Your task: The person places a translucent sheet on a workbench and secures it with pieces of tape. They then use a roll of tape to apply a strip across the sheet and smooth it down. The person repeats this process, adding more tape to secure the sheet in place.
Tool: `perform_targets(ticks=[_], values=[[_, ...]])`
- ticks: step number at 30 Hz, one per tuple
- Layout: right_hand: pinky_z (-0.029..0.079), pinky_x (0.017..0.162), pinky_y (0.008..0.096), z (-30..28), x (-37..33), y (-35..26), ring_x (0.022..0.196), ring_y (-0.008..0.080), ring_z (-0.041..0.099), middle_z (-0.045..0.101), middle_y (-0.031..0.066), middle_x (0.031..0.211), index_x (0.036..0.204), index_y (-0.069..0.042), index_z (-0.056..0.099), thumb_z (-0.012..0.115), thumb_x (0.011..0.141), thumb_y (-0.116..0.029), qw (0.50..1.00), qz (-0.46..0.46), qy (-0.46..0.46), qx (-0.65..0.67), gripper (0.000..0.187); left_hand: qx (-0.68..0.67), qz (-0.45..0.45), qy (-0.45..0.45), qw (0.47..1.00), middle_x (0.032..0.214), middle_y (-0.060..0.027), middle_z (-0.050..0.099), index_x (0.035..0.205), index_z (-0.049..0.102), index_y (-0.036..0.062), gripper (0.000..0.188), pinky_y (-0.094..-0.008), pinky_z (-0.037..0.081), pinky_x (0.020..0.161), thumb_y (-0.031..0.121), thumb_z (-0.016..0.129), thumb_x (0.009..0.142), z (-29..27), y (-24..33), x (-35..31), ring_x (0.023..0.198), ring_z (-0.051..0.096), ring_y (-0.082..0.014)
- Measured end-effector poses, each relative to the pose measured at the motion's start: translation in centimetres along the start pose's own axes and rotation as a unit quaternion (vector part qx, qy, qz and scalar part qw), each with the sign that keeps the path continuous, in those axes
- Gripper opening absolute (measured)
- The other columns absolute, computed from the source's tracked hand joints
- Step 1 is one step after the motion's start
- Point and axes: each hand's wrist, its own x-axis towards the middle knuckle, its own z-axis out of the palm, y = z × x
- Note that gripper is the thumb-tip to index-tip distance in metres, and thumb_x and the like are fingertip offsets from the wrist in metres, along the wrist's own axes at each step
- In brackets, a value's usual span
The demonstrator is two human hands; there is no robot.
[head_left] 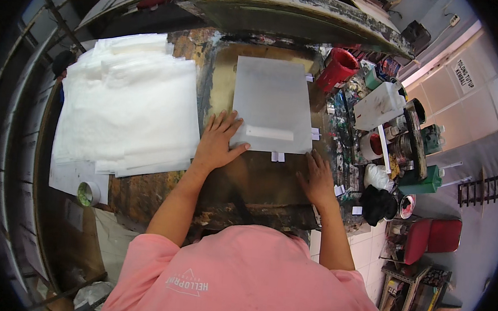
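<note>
A frosted, translucent plastic sheet (272,94) lies flat on the stained work board (247,184) in front of me. Near its lower edge it bears a pale strip (269,133). My left hand (218,142) is open with spread fingers, its fingertips and thumb at the sheet's lower left edge. By the lower right corner my right hand (319,182) rests open, fingers stretched, the index fingertip close to the corner. Small white tabs (278,157) sit along the sheet's bottom and right edges. To the left is a tall, uneven stack of similar whitish sheets (129,108).
A large framed screen (303,19) is raised across the far side. Along the right stand a red container (338,70), a white jug (380,106), a green jerrycan (421,180) and a black cloth (378,204). A tape roll (88,193) lies at the left front.
</note>
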Motion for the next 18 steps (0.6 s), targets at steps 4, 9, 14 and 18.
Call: perform_targets(ticks=[4, 9, 14, 18], values=[[0.040, 0.115, 0.0515, -0.8, 0.5, -0.5, 0.132, 0.0486, 0.050, 0.050, 0.0291, 0.152, 0.155, 0.006, 0.039, 0.077, 0.090, -0.024, 0.999, 0.022, -0.021, 0.039, 0.081, 0.004, -0.006, 0.002, 1.000, 0.166, -0.0152, 0.041, 0.151, 0.056, 0.0081, 0.075, -0.0588, 0.014, 0.129, 0.062, 0.058, 0.098, 0.4, -0.1, 0.3, 0.156, 0.029, -0.0413], [0.040, 0.114, 0.0509, -1.4, 0.4, -1.0, 0.131, 0.0475, 0.050, 0.048, 0.0287, 0.153, 0.159, 0.005, 0.032, 0.078, 0.089, -0.019, 0.997, 0.036, 0.000, 0.071, 0.087, 0.112, -0.049, -0.014, 0.992, 0.168, -0.0110, 0.039, 0.155, 0.053, 0.0147, 0.069, -0.0728, 0.007, 0.124, 0.060, 0.048, 0.104, 1.4, -0.5, 3.0, 0.157, 0.026, -0.0440], [0.040, 0.115, 0.0502, -2.0, 1.0, -1.0, 0.133, 0.0451, 0.049, 0.045, 0.0274, 0.156, 0.158, 0.005, 0.036, 0.077, 0.090, -0.022, 0.997, 0.031, -0.039, 0.052, 0.083, 0.156, -0.057, -0.031, 0.986, 0.169, -0.0109, 0.037, 0.160, 0.045, 0.0164, 0.068, -0.0762, 0.007, 0.121, 0.059, 0.042, 0.107, 2.3, -3.7, 7.4, 0.157, 0.026, -0.0449], [0.039, 0.115, 0.0505, -1.8, 1.1, -0.3, 0.133, 0.0438, 0.049, 0.046, 0.0265, 0.157, 0.155, 0.002, 0.043, 0.076, 0.091, -0.025, 0.998, 0.028, -0.048, 0.037, 0.077, 0.166, -0.085, 0.016, 0.982, 0.166, -0.0134, 0.039, 0.159, 0.045, 0.0153, 0.064, -0.0733, 0.012, 0.122, 0.054, 0.045, 0.108, 3.1, -3.5, 9.1, 0.154, 0.030, -0.0446]])
